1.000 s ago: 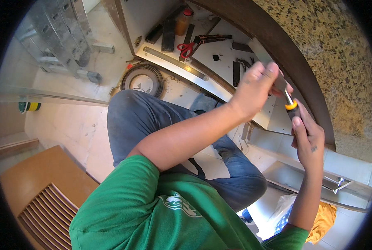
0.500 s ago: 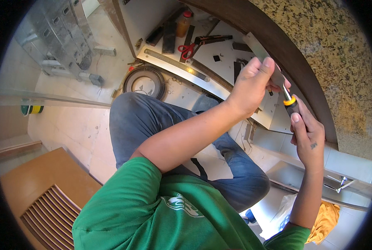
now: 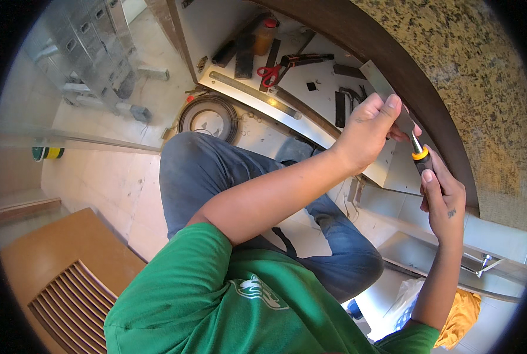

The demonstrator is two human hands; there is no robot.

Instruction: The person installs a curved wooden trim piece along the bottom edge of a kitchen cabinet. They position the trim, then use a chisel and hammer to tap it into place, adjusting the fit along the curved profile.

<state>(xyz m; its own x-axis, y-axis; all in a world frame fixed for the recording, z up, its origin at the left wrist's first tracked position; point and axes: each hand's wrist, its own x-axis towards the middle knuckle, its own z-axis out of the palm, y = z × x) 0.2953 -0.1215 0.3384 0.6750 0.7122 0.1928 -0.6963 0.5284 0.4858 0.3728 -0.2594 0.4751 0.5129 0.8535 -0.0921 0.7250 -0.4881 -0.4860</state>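
Observation:
In front of the open cabinet, my left hand (image 3: 365,134) is closed around a flat metal strip (image 3: 379,81), with thumb on top. One end of the strip sticks out beyond my fingers toward the countertop. My right hand (image 3: 443,197) grips a screwdriver (image 3: 420,154) by its black handle with a yellow collar. Its short metal shaft points up at the strip's near end, beside my left fingertips. Whether the tip touches the strip I cannot tell.
Inside the cabinet lie red-handled scissors (image 3: 268,75), a red-capped bottle (image 3: 265,36) and several dark strips. A metal ruler-like bar (image 3: 254,94) rests along its white edge. A coil (image 3: 234,121) lies on the floor. The speckled countertop (image 3: 452,76) overhangs; a ladder (image 3: 98,53) and wooden chair (image 3: 80,259) stand left.
Both hands, with the strip and screwdriver, have shifted slightly right and toward me. The view itself has moved a little, and both grips are the same.

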